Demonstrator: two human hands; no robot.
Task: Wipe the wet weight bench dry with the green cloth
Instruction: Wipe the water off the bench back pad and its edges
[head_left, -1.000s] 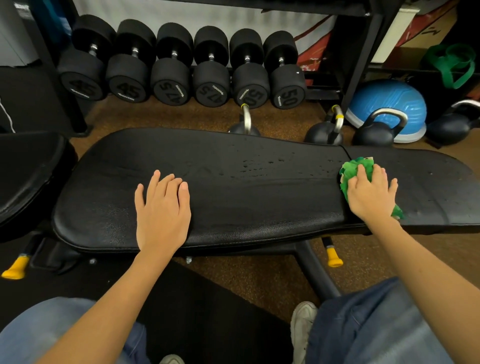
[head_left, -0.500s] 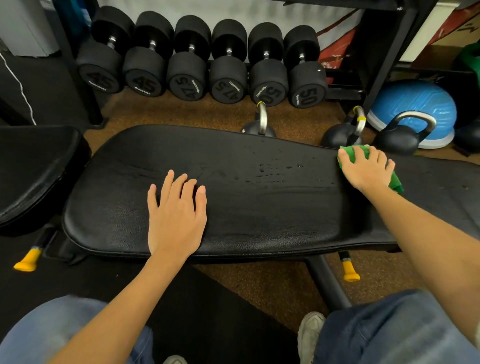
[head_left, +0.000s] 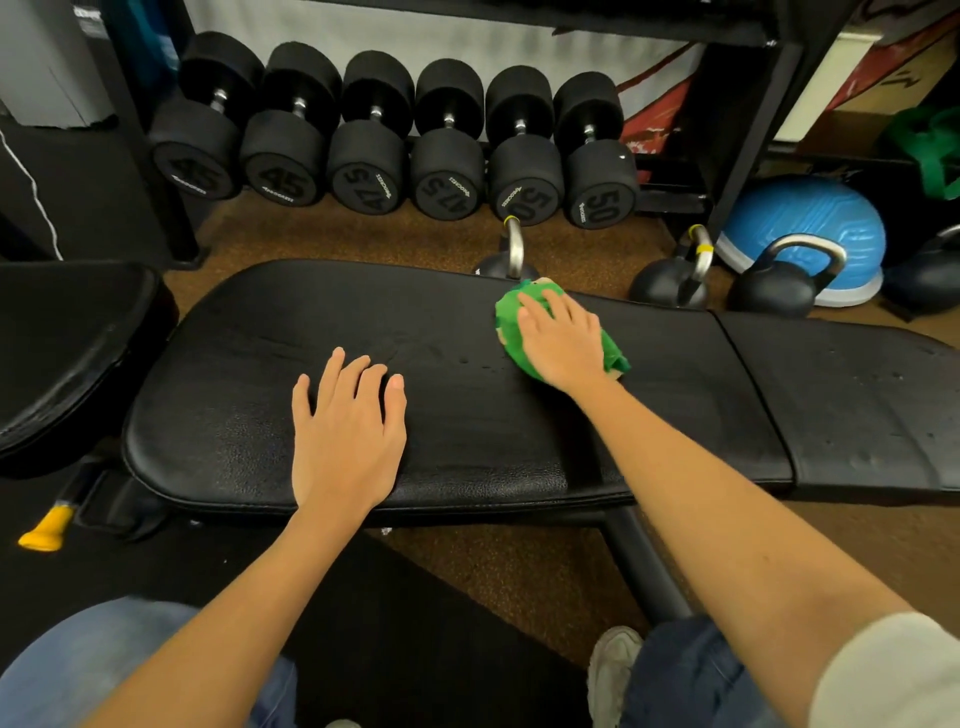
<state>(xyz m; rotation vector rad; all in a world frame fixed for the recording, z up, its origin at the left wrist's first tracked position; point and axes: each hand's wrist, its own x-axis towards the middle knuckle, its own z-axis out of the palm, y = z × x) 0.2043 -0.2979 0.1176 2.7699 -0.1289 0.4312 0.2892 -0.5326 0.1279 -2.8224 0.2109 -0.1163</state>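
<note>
The black padded weight bench runs left to right across the view. My right hand lies flat on the crumpled green cloth and presses it onto the pad near the far edge, about mid-length. A few water drops show on the pad just left of the cloth, and more on the right pad section. My left hand rests flat on the pad near its front edge, fingers straight, holding nothing.
A row of black dumbbells lies on the floor behind the bench. Kettlebells and a blue balance dome stand at the back right. Another black pad sits at the left. The bench leg runs between my knees.
My right hand has slid the green cloth leftward along the far side of the pad, from the seam toward the middle. My left hand has stayed in place.
</note>
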